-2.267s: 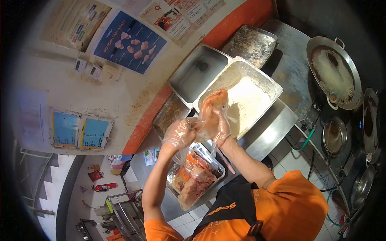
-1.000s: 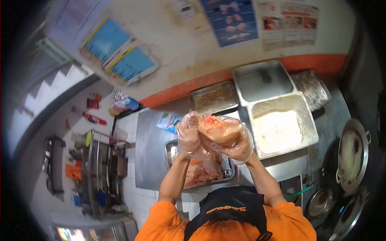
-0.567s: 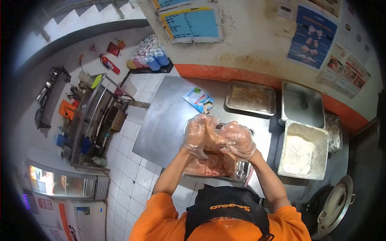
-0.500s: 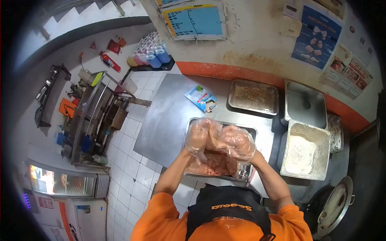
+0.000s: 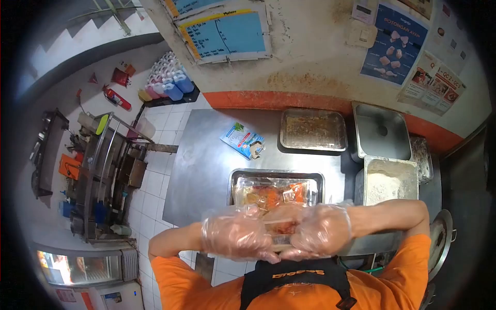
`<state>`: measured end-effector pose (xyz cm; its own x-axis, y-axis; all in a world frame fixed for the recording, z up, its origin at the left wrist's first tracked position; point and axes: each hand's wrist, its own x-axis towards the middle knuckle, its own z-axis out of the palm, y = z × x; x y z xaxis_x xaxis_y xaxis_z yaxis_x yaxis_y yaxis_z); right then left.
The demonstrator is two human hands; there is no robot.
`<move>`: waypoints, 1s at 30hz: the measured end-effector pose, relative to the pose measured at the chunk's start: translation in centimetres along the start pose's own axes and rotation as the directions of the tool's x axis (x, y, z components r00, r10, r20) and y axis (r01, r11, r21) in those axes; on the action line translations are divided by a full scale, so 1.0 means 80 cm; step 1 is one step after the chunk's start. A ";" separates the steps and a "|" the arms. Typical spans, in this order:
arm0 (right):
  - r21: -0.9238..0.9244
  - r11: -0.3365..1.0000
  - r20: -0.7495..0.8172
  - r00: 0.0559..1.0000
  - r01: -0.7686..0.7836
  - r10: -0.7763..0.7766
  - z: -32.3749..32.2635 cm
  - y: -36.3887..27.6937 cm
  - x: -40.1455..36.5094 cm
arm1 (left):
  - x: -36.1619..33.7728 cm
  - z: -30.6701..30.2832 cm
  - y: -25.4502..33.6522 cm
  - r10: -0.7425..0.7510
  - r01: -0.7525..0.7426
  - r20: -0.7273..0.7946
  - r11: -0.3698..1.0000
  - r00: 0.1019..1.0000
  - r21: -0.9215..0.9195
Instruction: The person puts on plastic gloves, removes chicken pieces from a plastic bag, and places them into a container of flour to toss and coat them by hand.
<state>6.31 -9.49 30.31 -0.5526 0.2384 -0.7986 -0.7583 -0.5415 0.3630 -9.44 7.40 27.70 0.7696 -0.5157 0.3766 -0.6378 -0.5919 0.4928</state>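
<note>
A steel tray (image 5: 321, 181) on the metal table holds raw meat, with orange-red patches on it (image 5: 268, 197) and what looks like clear plastic. Both hands wear clear plastic gloves. My left hand (image 5: 237, 235) lies over the tray's near left part, its fingers curled inward. Opposite it, my right hand (image 5: 321, 230) is curled over the near right part. A pale, reddish piece (image 5: 281, 222) shows between the hands. The fingers hide whatever each hand grips.
Beyond the tray lies a blue-and-white packet (image 5: 242, 139). At the back right are a shallow tray with brown residue (image 5: 313, 130) and a deep steel pan (image 5: 385, 129). A container of white powder (image 5: 385, 188) stands nearer, with a large round pan (image 5: 440, 240) at far right.
Both hands have come down and toward my body from above the tray, and the elbows are spread wider. The meat and orange-red patches now show. The camera view has shifted.
</note>
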 end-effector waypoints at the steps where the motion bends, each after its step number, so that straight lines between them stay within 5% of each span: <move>1: 0.378 0.832 0.100 0.911 -0.406 0.399 -0.012 0.002 0.004 | -0.007 0.002 0.005 -0.025 0.023 -0.037 0.998 0.999 -0.055; 2: 0.625 0.384 0.332 0.676 -0.680 0.658 -0.028 0.007 0.008 | -0.010 0.010 0.008 -0.020 0.021 -0.066 1.000 0.998 0.018; 3: 0.655 -0.190 0.620 0.377 -0.731 0.688 -0.043 0.012 0.012 | -0.013 0.012 0.013 -0.026 0.027 -0.067 1.000 0.997 0.014; 4: 0.464 -0.698 0.867 0.118 -0.545 0.484 -0.055 0.014 0.014 | -0.013 0.012 0.020 -0.086 0.088 -0.067 0.995 0.994 0.043; 5: 0.109 -0.976 0.993 -0.020 -0.187 0.115 -0.058 0.015 0.015 | -0.014 0.011 0.023 -0.144 0.148 -0.065 0.986 0.987 0.072; 6: 0.115 -0.972 0.989 -0.070 -0.203 0.132 -0.058 0.014 0.017 | -0.016 0.012 0.022 -0.148 0.153 -0.066 0.986 0.987 0.066; 9: 0.116 -0.947 0.992 -0.014 -0.299 0.126 -0.062 0.017 0.018 | -0.025 0.009 0.026 -0.023 0.027 -0.024 0.988 0.999 0.153; 11: 0.083 -0.959 0.997 0.018 -0.271 0.082 -0.066 0.019 0.021 | -0.026 -0.003 0.039 -0.377 0.419 0.410 0.908 0.830 -0.014; 12: 0.046 -0.967 0.998 0.050 -0.251 0.034 -0.067 0.020 0.022 | -0.027 -0.005 0.044 -0.389 0.432 0.407 0.902 0.827 -0.016; 14: 0.001 -0.967 0.993 0.113 -0.253 -0.028 -0.065 0.026 0.021 | -0.027 -0.009 0.053 -0.507 0.573 0.588 0.815 0.631 0.088; 15: -0.047 -0.960 0.980 0.173 -0.275 -0.098 -0.064 0.027 0.020 | -0.021 -0.017 0.060 -0.518 0.585 0.580 0.807 0.628 0.088; 17: -0.032 -0.980 0.991 0.122 -0.197 -0.057 -0.059 0.015 0.037 | -0.009 -0.034 0.078 -0.647 0.641 0.503 0.736 0.573 0.217; 18: -0.013 -0.991 0.997 0.079 -0.133 -0.024 -0.051 0.005 0.037 | -0.022 -0.029 0.075 -0.656 0.651 0.494 0.728 0.571 0.215; 20: -0.004 -0.994 1.000 0.010 -0.106 -0.005 -0.027 -0.011 0.033 | -0.065 -0.019 0.062 -0.544 0.539 0.152 0.839 0.825 0.073; 21: -0.014 -0.999 1.000 0.012 -0.048 -0.015 -0.020 -0.020 0.031 | -0.070 -0.018 0.060 -0.494 0.492 0.066 0.869 0.867 0.051; 25: 0.137 -0.988 0.988 -0.076 0.074 0.131 -0.020 -0.054 0.050 | -0.052 -0.001 0.060 -0.446 0.440 0.066 0.894 0.893 0.079; 27: 0.046 -0.990 0.985 0.160 0.137 0.068 -0.043 -0.062 0.052 | -0.034 0.022 0.064 -0.474 0.463 0.111 0.879 0.873 0.117; 29: 0.006 -0.985 0.977 0.211 0.173 0.042 -0.072 -0.076 0.082 | -0.024 0.060 0.050 -0.503 0.486 0.146 0.863 0.852 0.137; 30: 0.086 -0.996 0.943 0.322 0.016 0.087 -0.095 -0.082 0.097 | -0.025 0.080 0.034 -0.500 0.484 0.158 0.866 0.852 0.129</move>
<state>9.62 -10.21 18.08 -0.5699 0.7898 0.2266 0.7166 0.6127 -0.3333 -12.90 2.92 23.27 0.9692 -0.2413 -0.0491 -0.1838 -0.8417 0.5077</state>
